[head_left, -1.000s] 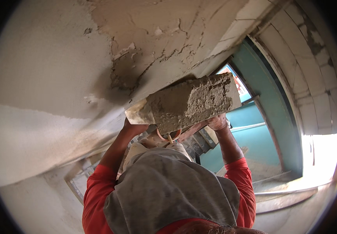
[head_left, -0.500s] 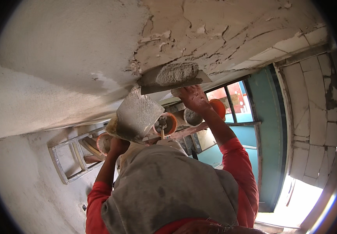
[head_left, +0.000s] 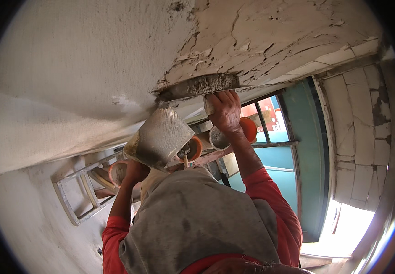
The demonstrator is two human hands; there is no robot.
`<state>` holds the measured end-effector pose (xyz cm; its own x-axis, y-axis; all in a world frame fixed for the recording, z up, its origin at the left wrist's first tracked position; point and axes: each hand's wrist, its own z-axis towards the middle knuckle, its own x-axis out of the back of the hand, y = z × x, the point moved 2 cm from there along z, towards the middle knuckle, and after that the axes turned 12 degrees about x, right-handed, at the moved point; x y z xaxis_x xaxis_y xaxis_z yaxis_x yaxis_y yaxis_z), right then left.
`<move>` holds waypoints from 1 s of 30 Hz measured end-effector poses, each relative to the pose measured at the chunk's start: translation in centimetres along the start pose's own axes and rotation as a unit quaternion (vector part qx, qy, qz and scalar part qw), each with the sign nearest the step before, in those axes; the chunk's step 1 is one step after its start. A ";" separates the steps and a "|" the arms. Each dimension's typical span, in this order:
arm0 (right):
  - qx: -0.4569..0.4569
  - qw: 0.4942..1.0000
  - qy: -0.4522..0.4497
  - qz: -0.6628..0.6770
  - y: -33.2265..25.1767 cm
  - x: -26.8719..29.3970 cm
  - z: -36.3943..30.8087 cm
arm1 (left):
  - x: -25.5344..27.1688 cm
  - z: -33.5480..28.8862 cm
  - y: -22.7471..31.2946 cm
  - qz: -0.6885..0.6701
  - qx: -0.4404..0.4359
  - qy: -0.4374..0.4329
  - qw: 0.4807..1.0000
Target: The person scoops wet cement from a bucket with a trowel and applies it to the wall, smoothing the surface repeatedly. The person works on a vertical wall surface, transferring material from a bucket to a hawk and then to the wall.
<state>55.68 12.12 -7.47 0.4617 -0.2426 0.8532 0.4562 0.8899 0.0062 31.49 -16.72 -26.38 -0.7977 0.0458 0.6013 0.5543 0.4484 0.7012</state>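
Note:
My right hand (head_left: pixel 226 109) is closed round the handle of a plastering trowel (head_left: pixel 179 95). A strip of wet mortar (head_left: pixel 211 83) lies along its blade, which is up against the wall (head_left: pixel 92 55) at the lower border of a rough, cracked plaster patch (head_left: pixel 261 39). Lower left, my left hand (head_left: pixel 138 172) grips a square plasterer's hawk (head_left: pixel 163 134) from beneath; its fingers are mostly hidden. The hawk is tilted, its face smeared with a thin grey film. Its upper corner comes close to the trowel's left end.
Below the hands stand an orange bucket (head_left: pixel 200 148) with mortar and a stick-like handle, a bucket of grey mix (head_left: pixel 218 139) and another orange bucket (head_left: pixel 248 128). At left are one more bucket (head_left: pixel 112 173) and a ladder-like frame (head_left: pixel 88 182). A green panel (head_left: pixel 307 137) stands right.
The trowel has turned flatter toward the wall, so less of its mortar shows, and its right end has drawn left. My left hand keeps the hawk nearly in place. The view has shifted slightly.

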 end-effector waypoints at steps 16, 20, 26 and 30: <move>0.050 0.995 -0.003 -0.086 -1.7 10.4 8.6 | 5.0 2.3 -0.6 0.028 -0.041 -0.097 0.994; 0.071 0.992 -0.020 -0.105 -2.4 13.0 11.4 | 4.6 3.1 -1.4 0.051 -0.048 -0.105 0.992; 0.058 0.986 -0.085 -0.132 -2.8 16.4 14.1 | 4.6 3.4 -2.0 0.072 -0.066 -0.109 0.989; 0.043 0.982 -0.102 -0.150 -2.1 19.1 15.6 | 4.3 3.4 -2.3 0.091 -0.040 -0.121 0.988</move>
<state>51.68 11.65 16.95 0.1505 -0.4237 0.8932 0.4776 0.8222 0.3096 26.00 -14.49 -26.70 -0.7112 0.3362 0.6174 0.7030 0.3417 0.6237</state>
